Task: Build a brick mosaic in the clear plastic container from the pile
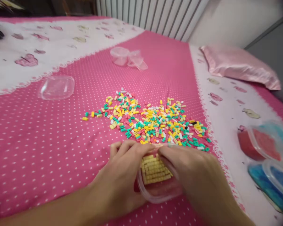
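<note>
My left hand (122, 169) clamps left side of box (153, 198); my right hand (193, 166) curls over right edge, pinch hidden, cannot tell. Bricks (155, 122) lie just beyond; dotted cloth (68, 157) stretches leftward.

One view, from a camera on the person's head, faces forward and down over a bed (73, 147). The hands (124, 169) are close, at lower centre; farther off, a slatted panel (146, 14) crosses the top edge.
</note>
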Available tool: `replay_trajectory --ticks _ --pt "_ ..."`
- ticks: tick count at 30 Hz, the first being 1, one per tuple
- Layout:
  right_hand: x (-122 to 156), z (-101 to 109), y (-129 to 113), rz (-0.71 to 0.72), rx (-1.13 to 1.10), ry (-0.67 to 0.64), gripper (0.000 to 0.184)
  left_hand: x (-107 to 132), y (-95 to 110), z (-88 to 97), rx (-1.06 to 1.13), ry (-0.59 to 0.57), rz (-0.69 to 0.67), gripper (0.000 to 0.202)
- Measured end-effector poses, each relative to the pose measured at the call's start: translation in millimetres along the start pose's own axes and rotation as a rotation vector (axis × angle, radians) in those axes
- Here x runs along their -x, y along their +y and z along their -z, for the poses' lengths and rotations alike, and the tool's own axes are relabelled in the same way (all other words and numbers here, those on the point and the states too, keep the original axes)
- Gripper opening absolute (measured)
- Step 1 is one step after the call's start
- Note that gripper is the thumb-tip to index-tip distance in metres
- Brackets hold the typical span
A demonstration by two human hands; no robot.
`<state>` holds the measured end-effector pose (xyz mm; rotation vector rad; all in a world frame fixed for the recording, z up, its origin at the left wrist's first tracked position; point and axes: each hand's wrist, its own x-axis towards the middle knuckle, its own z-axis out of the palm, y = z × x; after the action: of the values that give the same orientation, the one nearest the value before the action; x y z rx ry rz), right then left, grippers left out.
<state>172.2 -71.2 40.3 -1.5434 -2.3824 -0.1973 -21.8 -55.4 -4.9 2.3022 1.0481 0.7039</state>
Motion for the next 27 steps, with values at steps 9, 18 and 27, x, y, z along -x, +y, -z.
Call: replay_trajectory --ticks 9,18,27 --pt "-2.5 5.7 -1.2 0.045 0.028 -0.086 0.026 -1.5 0.3 -2.9 0.036 0.008 -0.010 0.070" --pt "-1.3 3.7 -5.1 0.056 0.080 -0.086 0.032 0.2 1.3 -1.9 0.039 0.011 -0.028 0.067" --pt "0.3 5.9 -1.4 0.115 0.109 -0.154 0.027 -0.4 2.1 -1.3 0.025 0.025 -0.060 0.067"
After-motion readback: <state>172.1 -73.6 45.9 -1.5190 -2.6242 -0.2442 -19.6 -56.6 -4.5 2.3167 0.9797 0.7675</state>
